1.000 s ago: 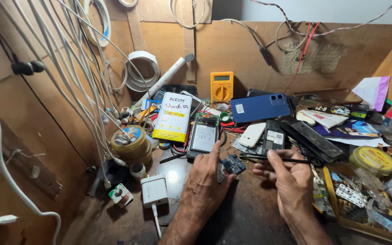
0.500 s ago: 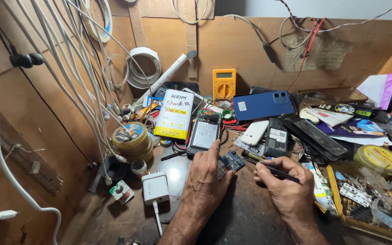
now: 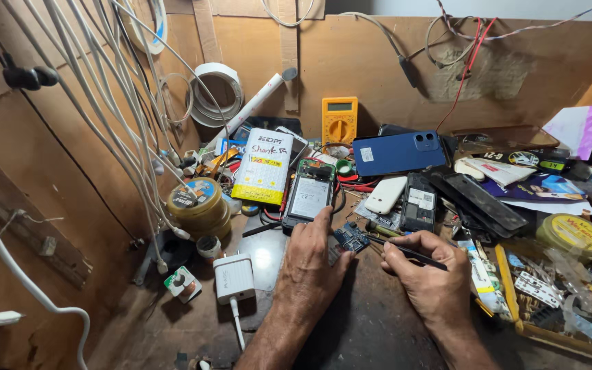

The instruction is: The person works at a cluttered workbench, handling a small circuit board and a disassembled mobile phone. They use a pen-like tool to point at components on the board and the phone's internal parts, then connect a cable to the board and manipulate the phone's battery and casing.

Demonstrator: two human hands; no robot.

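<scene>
The left hand has stayed put, but the right hand has slid in closer to it than it was a moment ago. The tool now points flatter, with its tip near the board.

The left hand lies flat on the table, fingers bent, pinning the little blue board under its fingertips. The right hand is curled tight around the thin dark tool, like holding a pencil. The board sits between the two hands, touching the left one, just beside the right.

Just past the left fingers lies an open phone. A white and yellow battery lies left of it. A blue phone and a yellow meter are farther back. A white charger sits left of the left wrist.
</scene>
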